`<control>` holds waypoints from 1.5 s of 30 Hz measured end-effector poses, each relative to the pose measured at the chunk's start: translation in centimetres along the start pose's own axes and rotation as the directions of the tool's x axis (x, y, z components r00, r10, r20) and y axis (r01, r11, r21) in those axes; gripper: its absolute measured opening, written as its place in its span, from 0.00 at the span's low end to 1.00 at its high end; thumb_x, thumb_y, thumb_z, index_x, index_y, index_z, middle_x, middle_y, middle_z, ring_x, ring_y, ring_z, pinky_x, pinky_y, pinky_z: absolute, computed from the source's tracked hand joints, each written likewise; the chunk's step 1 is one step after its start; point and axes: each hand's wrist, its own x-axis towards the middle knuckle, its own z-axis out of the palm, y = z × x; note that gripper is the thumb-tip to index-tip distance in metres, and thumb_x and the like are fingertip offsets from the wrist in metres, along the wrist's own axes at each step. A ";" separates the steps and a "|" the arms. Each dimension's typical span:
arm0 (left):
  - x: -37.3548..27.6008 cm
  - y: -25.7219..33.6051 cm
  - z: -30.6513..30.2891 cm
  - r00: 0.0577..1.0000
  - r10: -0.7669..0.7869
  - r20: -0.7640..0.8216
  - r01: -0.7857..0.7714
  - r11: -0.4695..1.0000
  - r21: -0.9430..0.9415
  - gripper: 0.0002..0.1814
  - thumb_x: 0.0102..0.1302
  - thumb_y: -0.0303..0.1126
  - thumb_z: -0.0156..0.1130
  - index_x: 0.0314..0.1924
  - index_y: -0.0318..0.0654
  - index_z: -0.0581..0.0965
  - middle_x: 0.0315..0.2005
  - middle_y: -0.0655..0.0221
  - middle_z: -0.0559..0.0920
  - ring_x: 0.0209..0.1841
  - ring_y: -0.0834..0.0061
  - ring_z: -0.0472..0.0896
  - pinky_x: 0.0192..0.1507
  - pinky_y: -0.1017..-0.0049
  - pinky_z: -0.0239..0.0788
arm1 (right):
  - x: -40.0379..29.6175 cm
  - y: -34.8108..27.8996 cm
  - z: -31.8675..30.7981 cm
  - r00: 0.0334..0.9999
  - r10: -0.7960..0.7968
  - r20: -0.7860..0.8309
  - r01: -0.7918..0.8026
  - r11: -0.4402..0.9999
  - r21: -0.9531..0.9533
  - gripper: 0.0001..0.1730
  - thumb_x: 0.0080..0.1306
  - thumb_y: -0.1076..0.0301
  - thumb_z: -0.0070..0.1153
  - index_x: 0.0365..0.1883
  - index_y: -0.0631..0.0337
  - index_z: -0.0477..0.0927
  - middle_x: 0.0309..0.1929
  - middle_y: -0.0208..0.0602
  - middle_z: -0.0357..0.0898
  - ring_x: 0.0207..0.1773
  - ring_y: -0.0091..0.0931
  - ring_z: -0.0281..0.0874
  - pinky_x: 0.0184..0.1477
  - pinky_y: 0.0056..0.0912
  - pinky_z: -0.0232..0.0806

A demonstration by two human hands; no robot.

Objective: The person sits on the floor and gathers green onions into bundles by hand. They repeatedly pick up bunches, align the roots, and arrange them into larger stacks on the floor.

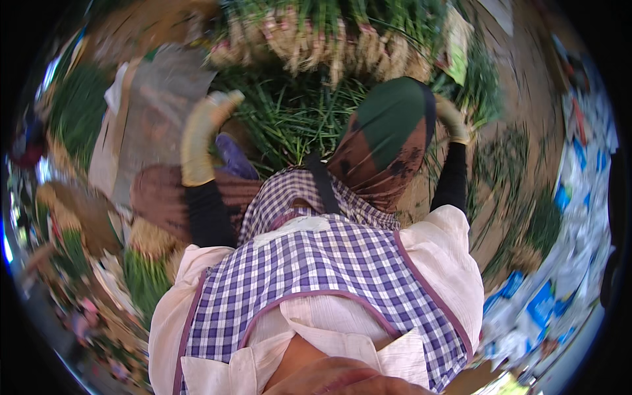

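My left hand (211, 126), in a pale yellow glove, is raised beside the left edge of a heap of loose green leaves (291, 118). Motion blurs its fingers, and I see nothing clearly held in them. My right hand (452, 118), gloved the same way, is beyond my raised right knee (395, 118). The knee hides its fingers, and green stalks (479, 94) lie close beside it. Across the front, bunches of spring onions (326, 44) lie in a row, their pale roots towards me.
A grey sheet (163, 108) lies at the left, near more green bunches (79, 108). A rooted bunch (148, 266) lies by my left side. Scattered leaves (503, 163) cover part of the brown ground at the right. Beyond are white and blue plastic bags (543, 301).
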 end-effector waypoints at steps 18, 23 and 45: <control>5.3 -6.4 24.1 0.926 -0.181 0.332 0.214 0.975 -0.065 0.27 0.66 0.55 0.49 0.28 0.35 0.75 0.23 0.72 0.69 0.26 0.75 0.68 0.28 0.69 0.62 | 3.0 -12.6 22.4 0.999 -0.032 0.038 0.022 0.967 0.252 0.53 0.60 0.34 0.50 0.71 0.62 0.50 0.67 0.54 0.59 0.69 0.46 0.55 0.69 0.51 0.45; 5.7 -1.9 26.1 0.906 -0.018 0.422 0.076 0.990 -0.121 0.25 0.66 0.53 0.49 0.29 0.35 0.75 0.24 0.71 0.70 0.27 0.74 0.69 0.29 0.69 0.63 | -5.1 -15.0 22.4 0.967 -0.054 0.250 -0.032 0.944 0.328 0.52 0.58 0.36 0.52 0.71 0.59 0.50 0.63 0.54 0.65 0.64 0.45 0.63 0.64 0.48 0.56; 7.5 -1.3 24.7 0.836 0.275 0.475 0.023 0.847 -0.531 0.15 0.64 0.41 0.50 0.32 0.37 0.75 0.30 0.68 0.74 0.33 0.70 0.73 0.34 0.70 0.65 | -10.5 -20.0 15.0 0.984 0.046 0.174 -0.019 0.988 -0.152 0.40 0.62 0.49 0.47 0.69 0.58 0.54 0.64 0.45 0.63 0.65 0.37 0.60 0.66 0.40 0.52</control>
